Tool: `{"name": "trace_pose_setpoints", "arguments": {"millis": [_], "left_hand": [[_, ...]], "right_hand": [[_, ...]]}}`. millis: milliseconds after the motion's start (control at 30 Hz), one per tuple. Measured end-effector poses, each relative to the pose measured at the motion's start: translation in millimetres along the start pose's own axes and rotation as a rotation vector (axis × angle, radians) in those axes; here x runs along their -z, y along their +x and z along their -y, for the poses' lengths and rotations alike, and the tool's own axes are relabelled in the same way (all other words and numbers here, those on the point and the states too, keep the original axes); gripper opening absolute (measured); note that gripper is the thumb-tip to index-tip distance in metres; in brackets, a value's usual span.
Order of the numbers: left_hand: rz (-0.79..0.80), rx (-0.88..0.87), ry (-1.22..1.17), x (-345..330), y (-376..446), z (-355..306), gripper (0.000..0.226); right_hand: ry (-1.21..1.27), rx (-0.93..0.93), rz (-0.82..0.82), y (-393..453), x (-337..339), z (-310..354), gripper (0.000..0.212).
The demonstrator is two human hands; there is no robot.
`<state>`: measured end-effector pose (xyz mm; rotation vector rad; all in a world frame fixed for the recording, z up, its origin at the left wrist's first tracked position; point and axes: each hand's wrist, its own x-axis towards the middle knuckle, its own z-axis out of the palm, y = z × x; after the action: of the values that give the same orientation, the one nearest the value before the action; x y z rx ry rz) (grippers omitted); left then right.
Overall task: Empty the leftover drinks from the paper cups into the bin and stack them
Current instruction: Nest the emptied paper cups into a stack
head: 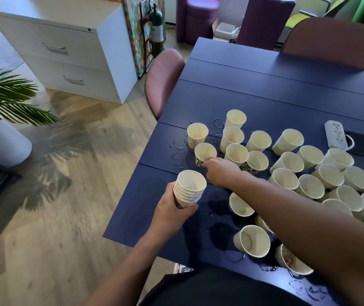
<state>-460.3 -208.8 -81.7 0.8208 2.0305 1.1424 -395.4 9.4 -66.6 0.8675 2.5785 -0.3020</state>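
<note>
Paper cups, nested into one stack [189, 189], sit in my left hand [172, 214]; my fingers wrap the lower part of the stack, thumb on the near side. Its long axis runs bottom to mouth, tilted a little, and the open mouth points up and away from my fingers. I hold it over the near left corner of the blue table [265, 93].

My right hand [221, 172] reaches forward across my body, forearm stretched out low over the table, back of the hand up. Its fingertips meet the side of a single cup [205, 153] standing upright just beyond them, mouth up, a dark print showing on its wall. I cannot tell whether those fingers have closed around it or only touch it.

Beyond that cup and to the right of my right-hand fingers stand many more loose cups [287, 161], upright with mouths up, some touching one another. Spilled liquid [177, 149] beads on the table left of my right fingertips. A white power strip [336, 134] lies far to the right.
</note>
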Motion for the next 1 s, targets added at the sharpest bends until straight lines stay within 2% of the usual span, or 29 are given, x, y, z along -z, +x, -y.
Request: {"name": "trace_pose_setpoints", "arguments": {"millis": [133, 333, 467, 533, 700, 867, 1000], "left_hand": [[-0.014, 0.025, -0.003, 3.0, -1.7, 5.7, 0.062], [0.014, 0.047, -0.014, 0.7, -0.3, 8.1, 0.061], [0.044, 0.046, 0.013, -1.8, 5.2, 5.4, 0.06], [0.048, 0.062, 0.011, -2.0, 10.2, 1.8, 0.057], [0.024, 0.077, -0.046, -7.2, 24.9, -11.6, 0.049], [0.029, -0.012, -0.012, -14.5, 34.5, -25.7, 0.058], [0.033, -0.012, -0.001, -17.5, 36.7, -28.5, 0.061]], "right_hand": [[0.065, -0.012, -0.124, -2.1, -4.5, -1.5, 0.039], [0.31, 0.051, -0.425, -44.3, 37.4, 11.7, 0.021], [0.406, 0.125, -0.679, -77.6, 63.2, 20.3, 0.031], [0.424, 0.173, -0.734, -90.4, 66.5, 22.1, 0.028], [0.38, 0.218, -0.665, -109.1, 54.4, 25.5, 0.025], [0.419, 0.224, -0.569, -113.9, 33.1, 22.4, 0.025], [0.526, 0.191, -0.511, -117.5, 30.7, 16.1, 0.024]]}}
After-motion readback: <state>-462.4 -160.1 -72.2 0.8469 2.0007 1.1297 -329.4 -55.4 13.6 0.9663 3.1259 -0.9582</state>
